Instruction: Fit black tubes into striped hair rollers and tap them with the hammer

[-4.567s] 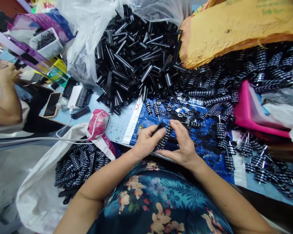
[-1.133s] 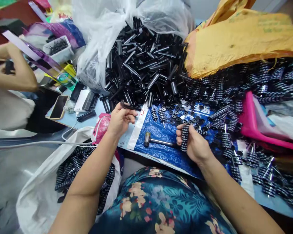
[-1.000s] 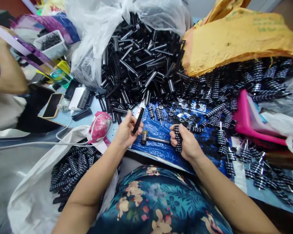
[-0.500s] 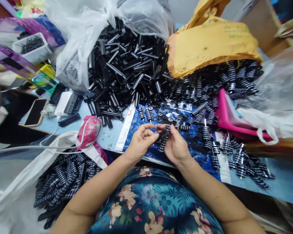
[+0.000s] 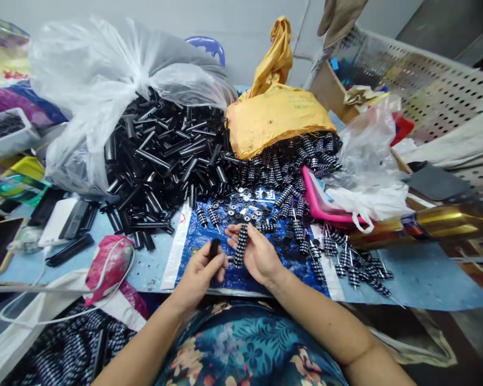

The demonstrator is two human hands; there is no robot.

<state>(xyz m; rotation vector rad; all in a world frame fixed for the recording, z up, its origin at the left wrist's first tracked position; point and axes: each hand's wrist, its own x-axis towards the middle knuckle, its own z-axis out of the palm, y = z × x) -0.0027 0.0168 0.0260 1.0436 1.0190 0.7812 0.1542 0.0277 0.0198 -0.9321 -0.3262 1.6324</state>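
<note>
My left hand [image 5: 199,271] is closed around a short black plastic piece [image 5: 214,249] that stands upright from its grip. In my right hand [image 5: 263,257] sits a black roller with rows of white marks [image 5: 240,246], pinched between thumb and fingers. A thin pale rod [image 5: 230,258] shows between my left fingers and the roller; which part it belongs to I cannot tell. Both hands are over a blue plastic sheet [image 5: 233,280]. Just beyond them lie small black discs [image 5: 247,218] and two similar rollers with metal pins [image 5: 212,215].
A heap of black tubes [image 5: 161,150] spills from a clear plastic bag [image 5: 88,80]. Patterned rollers fill a yellow sack [image 5: 282,120]. Right of it are a pink tray [image 5: 312,198] and loose pinned rollers [image 5: 362,268]. A pink-wrapped bundle [image 5: 107,262] with a white cable lies left.
My hands have moved apart from their close grip, and the roller now stands upright in my right hand. The camera view has swung up and to the right.
</note>
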